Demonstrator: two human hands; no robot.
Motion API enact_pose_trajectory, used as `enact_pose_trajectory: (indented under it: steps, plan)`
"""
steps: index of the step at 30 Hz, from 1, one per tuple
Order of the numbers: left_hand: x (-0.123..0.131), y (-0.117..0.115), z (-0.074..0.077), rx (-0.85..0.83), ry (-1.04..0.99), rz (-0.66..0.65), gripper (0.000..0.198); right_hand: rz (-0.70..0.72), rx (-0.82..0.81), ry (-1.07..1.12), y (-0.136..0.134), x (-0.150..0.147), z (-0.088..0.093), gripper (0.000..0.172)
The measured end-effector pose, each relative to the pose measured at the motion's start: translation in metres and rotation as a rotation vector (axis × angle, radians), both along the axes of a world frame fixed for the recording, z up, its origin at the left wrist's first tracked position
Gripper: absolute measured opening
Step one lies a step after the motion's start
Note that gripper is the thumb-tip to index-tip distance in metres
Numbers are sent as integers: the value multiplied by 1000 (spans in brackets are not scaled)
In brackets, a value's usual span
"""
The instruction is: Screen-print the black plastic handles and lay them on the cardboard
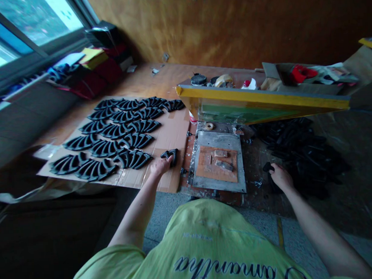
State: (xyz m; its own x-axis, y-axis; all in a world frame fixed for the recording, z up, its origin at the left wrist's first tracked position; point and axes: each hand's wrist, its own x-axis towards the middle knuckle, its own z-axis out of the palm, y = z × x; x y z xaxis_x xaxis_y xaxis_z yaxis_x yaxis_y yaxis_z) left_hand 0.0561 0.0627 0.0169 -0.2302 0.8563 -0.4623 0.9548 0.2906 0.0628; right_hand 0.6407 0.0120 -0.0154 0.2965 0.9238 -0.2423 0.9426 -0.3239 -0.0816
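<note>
My left hand (160, 166) is closed on a small curved black piece (174, 157) at the right part of a cardboard sheet (167, 181). To its left, overlapping rows of similar black pieces (102, 148) fan out across the cardboard. On the right side of the table, my right hand (281, 176) pinches another black piece (268, 166). Close beyond that hand lies a dark heap of black pieces (308, 159), whose single shapes are hard to make out. Between my hands is a grey metal plate (216, 138) carrying a brown board (202, 171) with small blocks on it.
A yellow-edged screen frame (263, 95) is tilted up over the back of the plate. Behind it stand a tape roll (224, 80) and an open cardboard box (272, 73) with mixed items. A tape ring (209, 125) lies near the plate. Bags and papers (93, 57) line the window side.
</note>
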Motion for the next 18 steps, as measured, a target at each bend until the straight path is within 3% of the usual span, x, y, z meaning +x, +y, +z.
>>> enact_pose_trajectory:
  steps: [3, 5, 9, 11, 13, 15, 18]
  plan:
    - [5, 3, 22, 236, -181, 115, 62, 83, 176, 66, 8, -45, 24, 35]
    - [18, 12, 46, 418, -402, 143, 54, 206, 285, 202, 17, -84, 38, 38]
    - [70, 42, 116, 649, -911, 100, 62, 593, 385, 443, 36, -169, 47, 35]
    - [99, 56, 151, 792, -1212, 100, 62, 737, 387, 417, 42, -201, 46, 30]
    - [120, 64, 177, 844, -1381, 94, 60, 827, 390, 345, 44, -221, 45, 28]
    - [131, 62, 192, 832, -1440, 95, 59, 865, 396, 283, 43, -229, 46, 30]
    - [128, 39, 190, 790, -1454, 114, 59, 875, 357, 267, 39, -221, 52, 38]
